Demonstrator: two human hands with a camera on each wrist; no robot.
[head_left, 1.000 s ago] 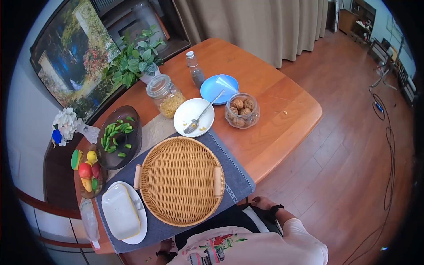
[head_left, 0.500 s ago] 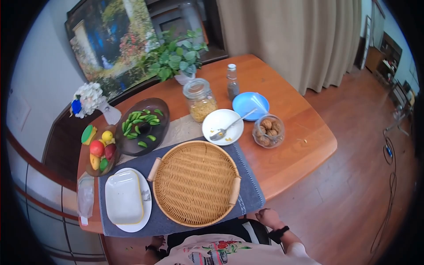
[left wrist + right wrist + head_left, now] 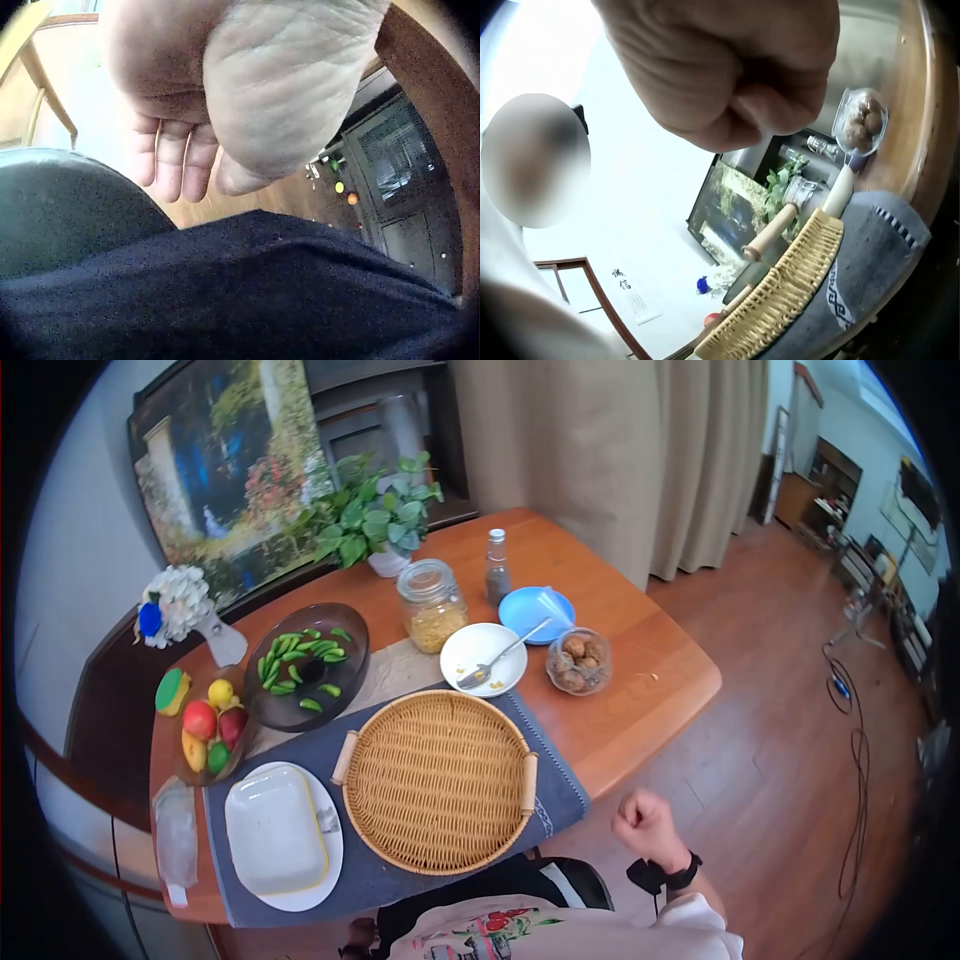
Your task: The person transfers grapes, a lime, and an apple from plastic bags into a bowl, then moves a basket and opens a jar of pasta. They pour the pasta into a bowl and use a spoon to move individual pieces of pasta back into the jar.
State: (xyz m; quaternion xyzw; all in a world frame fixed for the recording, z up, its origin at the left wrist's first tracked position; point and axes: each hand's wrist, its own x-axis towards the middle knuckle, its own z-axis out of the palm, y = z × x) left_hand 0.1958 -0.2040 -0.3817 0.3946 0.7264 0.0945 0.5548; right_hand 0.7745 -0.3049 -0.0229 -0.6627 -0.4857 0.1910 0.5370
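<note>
My right hand (image 3: pixel 648 827) is raised off the table's near right edge. In the right wrist view its fingers (image 3: pixel 769 109) are curled in, and nothing shows in them. The left hand (image 3: pixel 247 90) hangs low beside dark clothing, fingers loosely extended and holding nothing; the head view shows little of it. Nearest both hands is a round wicker tray (image 3: pixel 440 780) with two wooden handles, lying on a blue-grey cloth (image 3: pixel 562 790). To its left, a white rectangular dish (image 3: pixel 275 835) sits on a white oval plate (image 3: pixel 332 870).
Behind the tray stand a white bowl (image 3: pixel 455 652) with a spoon (image 3: pixel 512 653), a walnut jar (image 3: pixel 578 662), a blue plate (image 3: pixel 515 610), a pasta jar (image 3: pixel 432 610) and a bottle (image 3: pixel 498 572). Farther left are a dark plate (image 3: pixel 265 705) of green peppers and a fruit bowl (image 3: pixel 222 772).
My right hand has risen and moved outward from beside the lap, its fingers more curled. The head view has shifted; the tray and dishes stay in place on the table.
</note>
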